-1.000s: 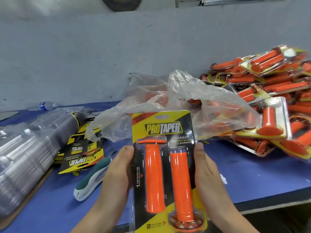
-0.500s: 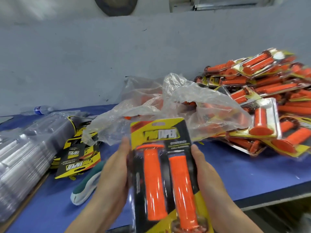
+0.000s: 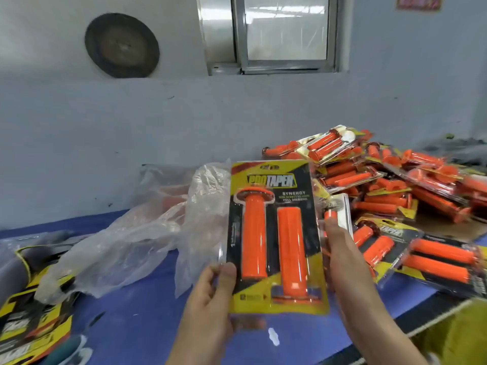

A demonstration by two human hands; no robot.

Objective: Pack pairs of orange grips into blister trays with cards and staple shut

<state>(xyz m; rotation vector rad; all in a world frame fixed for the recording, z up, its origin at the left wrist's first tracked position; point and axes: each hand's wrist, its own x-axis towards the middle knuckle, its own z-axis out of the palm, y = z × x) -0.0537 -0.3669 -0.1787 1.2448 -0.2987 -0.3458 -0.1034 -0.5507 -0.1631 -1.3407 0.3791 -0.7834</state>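
Orange grips [image 3: 272,238] on yellow-and-black card [image 3: 300,192], above blue table [image 3: 137,312].

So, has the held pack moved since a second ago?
Yes: the held pack rose and shifted right, from the plastic bag toward the finished pile.

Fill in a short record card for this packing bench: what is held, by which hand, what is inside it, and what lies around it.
held item: blister pack, upright, facing the camera
left hand: grips the pack's lower left corner, thumb on the front
right hand: holds the pack's right edge
contents: two orange grips side by side, flanges at opposite ends
right of pack: pile of finished packs
left of pack: crumpled clear plastic bag
lower left: loose printed cards
surface: blue table
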